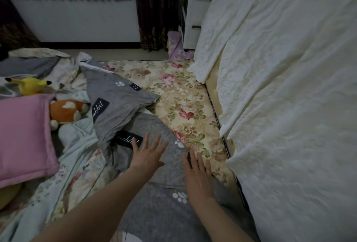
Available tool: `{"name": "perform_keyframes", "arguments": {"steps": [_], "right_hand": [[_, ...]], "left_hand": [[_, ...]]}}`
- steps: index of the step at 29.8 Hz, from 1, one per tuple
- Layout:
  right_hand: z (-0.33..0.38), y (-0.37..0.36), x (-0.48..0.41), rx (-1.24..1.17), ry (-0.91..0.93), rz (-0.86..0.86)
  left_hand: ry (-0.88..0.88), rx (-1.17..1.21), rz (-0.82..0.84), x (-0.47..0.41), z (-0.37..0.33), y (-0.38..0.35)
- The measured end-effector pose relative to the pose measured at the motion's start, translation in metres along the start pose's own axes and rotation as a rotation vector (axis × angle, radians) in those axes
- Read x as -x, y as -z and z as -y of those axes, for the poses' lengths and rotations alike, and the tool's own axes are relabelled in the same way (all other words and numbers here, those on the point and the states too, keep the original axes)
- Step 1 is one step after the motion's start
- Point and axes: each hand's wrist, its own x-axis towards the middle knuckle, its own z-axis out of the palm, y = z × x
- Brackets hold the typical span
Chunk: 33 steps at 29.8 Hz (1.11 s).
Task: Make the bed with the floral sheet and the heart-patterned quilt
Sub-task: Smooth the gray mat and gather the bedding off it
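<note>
**Head view of a bed, seen from above the hands.** The floral sheet [179, 97], cream with pink roses and green leaves, lies flat on the mattress at the centre of the view. It is uncovered from its far edge down to the hands.

- **Quilt:** a cream quilt [289, 87] with an embossed surface fills the right side. Its folded layers end along the sheet's right border. Whether its pattern is of hearts cannot be told.
- **Left hand [148, 155]:** released, with fingers straight and spread. The palm is down on the lower grey pillow [172, 166], and the fingertips reach a black label reading "rabbit".
- **Right hand [199, 176]:** likewise released, with fingers straight. The palm is down on the same pillow near its right edge, just beside the bare sheet.
- **Pillows:** an upper grey pillow [117, 102] bears the same label and a white paw print. It leans tilted against the lower one, with one corner lying on the sheet. Grey cloth with paw prints continues beneath both forearms.
- **Left of the pillows:** crumpled pale floral bedding [77, 174]. On it lie a pink cushion [23, 137], an orange plush toy [67, 110] just beside the cushion, and a yellow plush toy [29, 85] farther back.
- **Background:** a white drawer cabinet [195, 16] stands at the far end of the quilt. A dark curtain [154, 10] hangs to its left, and a lilac cloth [175, 46] lies on the floor between them
</note>
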Motion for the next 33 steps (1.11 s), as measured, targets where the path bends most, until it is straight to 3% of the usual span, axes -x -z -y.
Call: {"name": "perform_keyframes", "arguments": {"steps": [7, 14, 21, 33], "right_hand": [[-0.023, 0.011, -0.031, -0.114, 0.067, 0.107], [-0.019, 0.033, -0.044, -0.08, 0.089, 0.097], [0.023, 0.024, -0.084, -0.016, 0.097, 0.045], [0.092, -0.025, -0.149, 0.017, -0.119, 0.089]], "left_hand": [[0.043, -0.037, 0.048, -0.043, -0.001, 0.043], [0.044, -0.039, 0.024, -0.064, 0.004, 0.084], [0.005, -0.092, 0.031, -0.087, 0.059, 0.088], [-0.196, -0.228, 0.046, -0.204, 0.183, 0.074]]}}
